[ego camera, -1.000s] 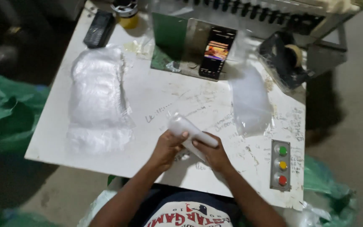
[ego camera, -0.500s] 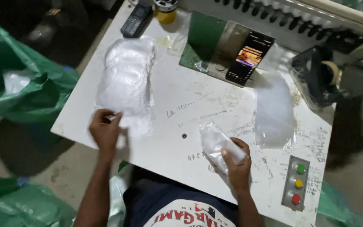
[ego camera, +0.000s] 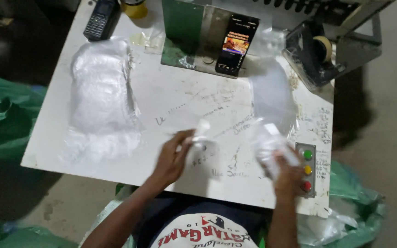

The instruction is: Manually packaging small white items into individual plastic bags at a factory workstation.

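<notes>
Items on the white scribbled tabletop (ego camera: 175, 101), listed left to right as seen from above the person's shoulders.

1. Green plastic sack (ego camera: 1, 119), off the table's left edge, well apart from both hands.
2. Black handset with keypad (ego camera: 100, 19), far corner, well beyond the left fingers.
3. Long heap of clear, crumpled plastic bags (ego camera: 101, 98), its long axis running away from the person; it lies to the left of and beyond the left hand, apart from it. The left hand is the nearer one.
4. Left hand (ego camera: 173, 158), fingers pinched on a small thin clear plastic sleeve (ego camera: 201, 133) that stands up just past the fingertips and blurs with motion. It is lifted slightly off the table.
5. Black smartphone with lit screen (ego camera: 233, 46), propped against a green-and-grey metal plate (ego camera: 187, 34), straight ahead of the gap between the hands, well apart.
6. Flat clear plastic bag (ego camera: 272, 94), beyond the right fingers, near them.
7. Right hand (ego camera: 288, 172), fingers clenched around a white folded packet in clear wrap (ego camera: 272, 147); the packet juts up and leftward from the fist, toward the sleeve. The two things are near, not touching.
8. Grey control panel with green, yellow and red buttons (ego camera: 306, 170), just beside the right hand.
9. Tape dispenser (ego camera: 315, 50), far right corner.
</notes>
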